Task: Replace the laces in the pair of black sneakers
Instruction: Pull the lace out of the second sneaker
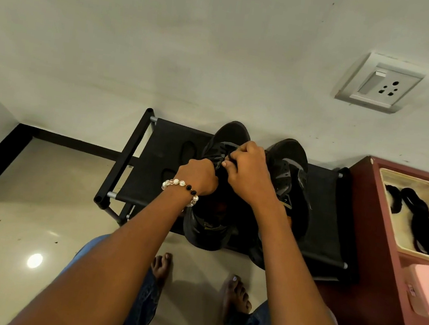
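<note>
Two black sneakers stand side by side on a low black shoe rack (155, 149). Both my hands are on the left sneaker (211, 226). My left hand (201, 175), with a bead bracelet at the wrist, grips the shoe's upper near the lacing. My right hand (247, 171) is curled over the front of the lacing and pinches a black lace there. The right sneaker (292, 172) stands untouched beside it. Two bundles of black laces (417, 214) lie in a cream tray at the right.
The cream tray (406, 177) sits on a maroon cabinet (374, 263), with a pink box (427, 291) in front of it. A wall socket (382, 83) is above. My bare feet (162, 266) stand on the glossy floor before the rack.
</note>
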`<state>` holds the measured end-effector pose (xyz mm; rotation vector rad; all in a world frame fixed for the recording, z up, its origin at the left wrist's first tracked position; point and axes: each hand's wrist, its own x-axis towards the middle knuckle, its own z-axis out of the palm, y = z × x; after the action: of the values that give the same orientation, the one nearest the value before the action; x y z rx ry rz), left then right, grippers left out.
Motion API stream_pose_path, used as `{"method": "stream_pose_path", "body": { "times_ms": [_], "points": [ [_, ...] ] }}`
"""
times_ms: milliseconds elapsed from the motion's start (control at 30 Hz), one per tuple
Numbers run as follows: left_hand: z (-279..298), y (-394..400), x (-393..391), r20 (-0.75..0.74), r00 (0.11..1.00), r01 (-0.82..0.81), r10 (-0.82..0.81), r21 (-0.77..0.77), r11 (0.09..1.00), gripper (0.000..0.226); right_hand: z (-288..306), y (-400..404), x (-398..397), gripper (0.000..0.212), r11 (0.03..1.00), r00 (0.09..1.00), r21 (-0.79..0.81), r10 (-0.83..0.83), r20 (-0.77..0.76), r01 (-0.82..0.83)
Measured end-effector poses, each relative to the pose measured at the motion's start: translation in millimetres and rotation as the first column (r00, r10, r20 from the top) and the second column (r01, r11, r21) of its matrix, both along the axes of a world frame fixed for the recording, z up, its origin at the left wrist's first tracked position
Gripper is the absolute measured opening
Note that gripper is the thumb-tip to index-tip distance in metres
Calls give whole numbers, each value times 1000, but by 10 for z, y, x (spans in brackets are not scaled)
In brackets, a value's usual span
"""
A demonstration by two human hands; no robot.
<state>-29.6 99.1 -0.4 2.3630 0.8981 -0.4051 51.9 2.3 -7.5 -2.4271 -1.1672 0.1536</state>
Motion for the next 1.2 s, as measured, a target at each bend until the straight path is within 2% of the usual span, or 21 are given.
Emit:
{"method": "stream_pose_path", "body": {
  "times_ms": [167,233,300,367,433,467,533,633,733,800,867,967,1100,1200],
  "points": [
    [1,-19,3,7,1000,8,-9,15,1000,18,71,11,-65,26,991,985,-113,-48,164,67],
    [1,-18,-3,6,1000,5,-6,17,1000,18,79,29,-79,22,988,986,-133,-55,158,76],
    [0,-4,-7,10,1000,-12,12,0,1000,17,53,45,-46,19,993,993,1,-118,21,118],
    [-3,8,-12,21,999,-27,27,-13,1000,17,70,25,33,19,935,941,245,-182,-286,255],
    [5,0,-22,27,999,-32,32,-20,999,17,147,-24,51,24,802,800,419,-118,-589,426],
    [12,-11,-23,30,999,-32,33,-22,999,16,186,-40,34,27,745,741,469,-50,-670,474],
    [17,-24,-18,35,999,-28,29,-27,999,17,225,-33,-30,30,689,690,530,59,-721,495],
    [14,-9,-20,31,999,-23,24,-32,999,18,196,34,-76,27,690,729,546,37,-683,476],
    [10,17,-23,22,1000,-20,21,-40,999,18,146,9,-11,15,774,861,511,-85,-501,373],
    [15,27,-18,15,1000,-20,21,-47,999,18,113,-30,34,9,874,927,417,-92,-363,250],
    [21,38,-8,10,1000,-24,25,-58,998,17,54,-40,57,13,971,979,220,-51,-195,94],
    [25,47,-8,4,1000,-27,28,-60,998,23,16,-16,33,22,999,998,43,-6,-65,9],
    [19,58,-5,-2,1000,-29,29,-60,998,26,12,15,-23,24,999,999,-8,-33,31,33],
    [20,68,-6,2,999,-32,33,-67,997,25,15,34,-59,21,997,997,-11,-80,1,80]
  ]
}}
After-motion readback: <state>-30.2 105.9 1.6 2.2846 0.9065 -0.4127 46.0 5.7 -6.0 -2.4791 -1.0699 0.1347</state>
